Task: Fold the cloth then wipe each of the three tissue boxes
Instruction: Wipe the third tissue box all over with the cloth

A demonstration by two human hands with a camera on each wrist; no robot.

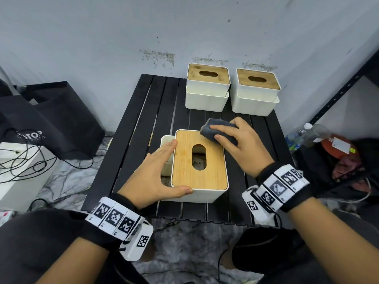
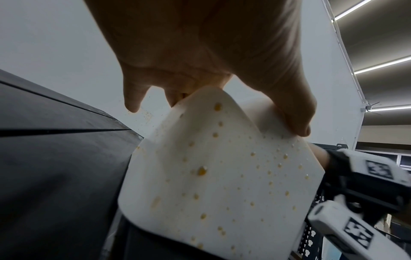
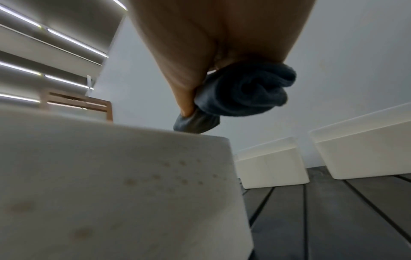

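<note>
A black slatted table (image 1: 143, 128) is carrying three white tissue boxes with wooden lids: two (image 1: 207, 88) (image 1: 256, 93) standing at the back, the nearest box (image 1: 200, 165) sitting between the hands. The left hand (image 1: 155, 173), fingers straight, is bracing its side; the right hand (image 1: 244, 144) is gripping the folded dark cloth (image 1: 218, 130) at the lid's far corner.

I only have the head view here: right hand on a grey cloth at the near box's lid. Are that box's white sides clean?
Observer: No. The left wrist view shows yellowish droplets across the near box's white side.
Reviewer: Only that side?
Observer: The right wrist view shows faint brownish spots on another wall.
Reviewer: Is the cloth flat under the right hand?
Observer: No, it is bunched, with the thumb pinching it.
</note>
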